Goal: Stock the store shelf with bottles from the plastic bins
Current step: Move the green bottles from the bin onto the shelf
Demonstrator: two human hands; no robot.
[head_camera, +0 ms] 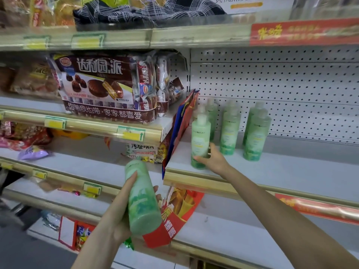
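My right grip (211, 159) covers the lower right side of the standing bottle (200, 140) at mid-frame, and the rear bottles (211, 111) behind the front row show little more than caps and shoulders. The tilted bottle (142, 199) in my left grip (120, 214), lower centre, is smeared, its label print unreadable. Both forearms run off the bottom edge, and the price tags (55, 123) at left blur blank.

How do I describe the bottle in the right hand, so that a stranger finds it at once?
On the right, a white shelf with a pegboard back carries green bottles. Go to its left end, beside the red and blue paper bag. The front bottle there alone is gripped, by the right hand.
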